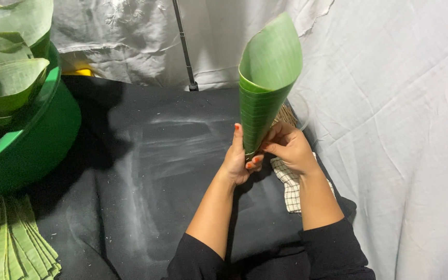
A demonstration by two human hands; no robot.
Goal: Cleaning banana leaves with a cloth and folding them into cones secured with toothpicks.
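Note:
A green leaf rolled into a cone [266,83] stands upright, its wide mouth up and its narrow tip down between both hands. My left hand [238,158] grips the cone's lower end from the left, thumb pointing up along it. My right hand [288,146] pinches the same lower end from the right. Both hands hover above a black cloth [146,171] on the table.
A green tub [32,140] at the left holds several rolled leaf cones [7,78]. A stack of flat leaf pieces [11,243] lies at the bottom left. A checked cloth [290,186] lies under my right wrist. White sheeting [400,129] hangs behind and right, with a thin black pole [185,49].

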